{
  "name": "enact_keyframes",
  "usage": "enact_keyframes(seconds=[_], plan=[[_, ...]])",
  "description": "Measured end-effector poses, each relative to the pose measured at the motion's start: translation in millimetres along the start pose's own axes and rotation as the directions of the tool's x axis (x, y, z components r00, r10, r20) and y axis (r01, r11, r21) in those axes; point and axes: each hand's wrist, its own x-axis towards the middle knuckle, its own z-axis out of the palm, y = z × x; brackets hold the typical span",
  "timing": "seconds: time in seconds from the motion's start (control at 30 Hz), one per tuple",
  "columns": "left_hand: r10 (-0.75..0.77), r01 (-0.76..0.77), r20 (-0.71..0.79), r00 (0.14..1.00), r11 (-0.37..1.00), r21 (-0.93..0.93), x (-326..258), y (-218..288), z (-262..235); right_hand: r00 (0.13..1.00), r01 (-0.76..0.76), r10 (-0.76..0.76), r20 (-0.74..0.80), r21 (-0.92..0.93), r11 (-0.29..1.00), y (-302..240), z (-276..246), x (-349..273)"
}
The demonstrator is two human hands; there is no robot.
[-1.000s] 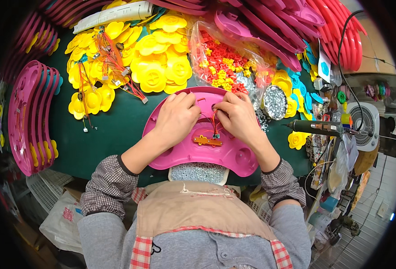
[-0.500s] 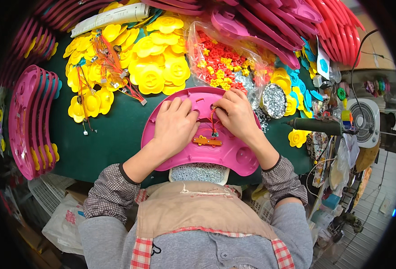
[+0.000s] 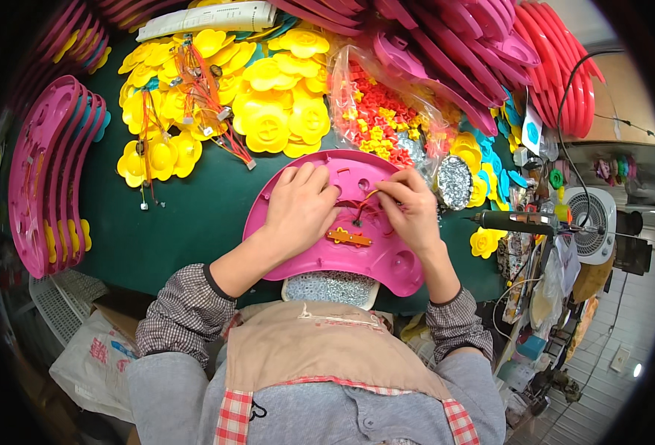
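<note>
A curved pink plastic shell (image 3: 309, 263) lies hollow side up on the green table, in front of my body. My left hand (image 3: 303, 209) rests over its left part, fingers bent and holding it. My right hand (image 3: 412, 211) pinches a thin wire (image 3: 370, 196) between thumb and forefinger above the shell's middle. Red and dark wires run from there down to a small connector near an orange-brown strip board (image 3: 349, 237) fixed in the shell. The left fingertips are partly hidden from view.
Yellow flower-shaped parts (image 3: 268, 122) with wire bundles (image 3: 194, 81) lie beyond the shell. A clear bag of red and yellow pieces (image 3: 376, 111) and a round tin of screws (image 3: 454, 182) sit further right. Stacked pink shells (image 3: 45, 170) stand left; an electric screwdriver (image 3: 513, 221) hangs right.
My right hand has drawn back from the shell's far side, pulling the wire out to the right. My left hand stays on the shell. The whole view has shifted slightly.
</note>
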Motion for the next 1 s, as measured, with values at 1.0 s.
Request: enact_keyframes(seconds=[1.0], plan=[[0.004, -0.006, -0.035, 0.999, 0.999, -0.033, 4, -3, 2, 0.98, 0.198, -0.191, 0.06, -0.435, 0.879, -3, -14, -6]])
